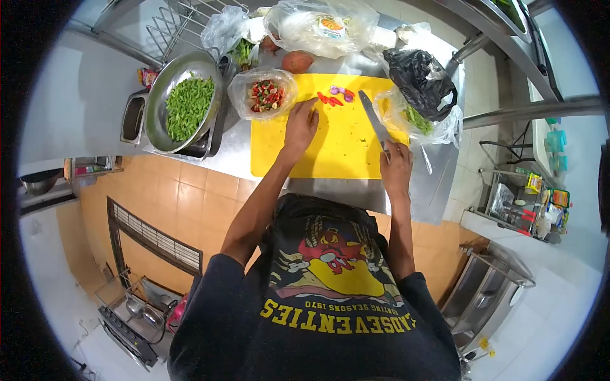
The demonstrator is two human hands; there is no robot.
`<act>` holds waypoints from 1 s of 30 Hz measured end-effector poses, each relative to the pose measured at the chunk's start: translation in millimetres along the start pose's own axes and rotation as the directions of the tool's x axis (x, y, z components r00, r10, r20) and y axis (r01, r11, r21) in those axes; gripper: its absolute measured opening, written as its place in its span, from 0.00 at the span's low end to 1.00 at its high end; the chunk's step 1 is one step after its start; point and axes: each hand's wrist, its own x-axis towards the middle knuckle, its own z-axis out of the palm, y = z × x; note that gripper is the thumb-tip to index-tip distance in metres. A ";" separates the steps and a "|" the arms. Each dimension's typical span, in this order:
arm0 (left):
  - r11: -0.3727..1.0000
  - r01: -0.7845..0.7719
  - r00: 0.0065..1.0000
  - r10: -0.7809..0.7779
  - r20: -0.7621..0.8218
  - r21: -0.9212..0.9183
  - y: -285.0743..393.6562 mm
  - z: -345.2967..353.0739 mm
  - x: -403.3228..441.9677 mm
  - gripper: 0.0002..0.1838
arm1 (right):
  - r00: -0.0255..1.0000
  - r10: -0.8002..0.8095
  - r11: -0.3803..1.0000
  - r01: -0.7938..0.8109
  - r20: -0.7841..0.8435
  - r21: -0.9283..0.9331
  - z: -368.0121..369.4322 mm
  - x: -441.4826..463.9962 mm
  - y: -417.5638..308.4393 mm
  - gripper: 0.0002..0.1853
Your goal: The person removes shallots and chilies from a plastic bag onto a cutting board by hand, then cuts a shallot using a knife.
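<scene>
My right hand [396, 164] is closed round the handle of a knife [373, 117], whose broad blade points away from me and slants left over the yellow cutting board [286, 159]. Over the board's left half is my left hand [301, 129], holding nothing, its fingers slightly apart and loosely bent. Just beyond its fingertips lie red chili pieces [329, 100]. Beside them are purple shallot pieces [343, 91]. A plastic bag [238, 89] holding cut red chilies [266, 95] stands left of that hand. Small green scraps are scattered on the board.
At left, a large metal pan [216, 105] holds chopped green vegetables [189, 108]. A brown round vegetable [297, 61] and a white plastic bag [321, 28] line the back. A black plastic bag [419, 82] sits right, above leafy greens in plastic [417, 119]. Metal shelf posts [470, 47] rise nearby.
</scene>
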 end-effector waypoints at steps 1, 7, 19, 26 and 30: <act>0.999 -0.038 0.999 0.038 -0.029 0.032 -2.5 5.2 6.2 0.19 | 1.000 0.015 1.000 -0.015 0.004 -0.013 0.2 -3.6 2.4 0.22; 0.979 -0.121 0.990 0.130 -0.046 0.167 -6.0 16.6 23.3 0.22 | 0.998 0.042 0.998 -0.044 -0.039 -0.033 5.5 -11.5 10.6 0.28; 0.982 -0.098 0.994 0.104 -0.032 0.165 -7.6 11.9 18.1 0.10 | 0.999 0.043 0.999 -0.043 -0.005 0.027 8.3 -10.5 11.1 0.30; 0.987 -0.070 0.997 0.074 -0.025 0.148 -2.5 2.3 -10.1 0.07 | 0.993 0.063 0.957 -0.088 0.098 0.276 -2.0 -9.3 -3.0 0.26; 0.988 -0.081 0.995 0.088 -0.050 0.130 -5.8 2.9 -15.1 0.07 | 0.995 0.002 0.950 -0.031 0.095 0.310 6.5 -15.8 -11.1 0.25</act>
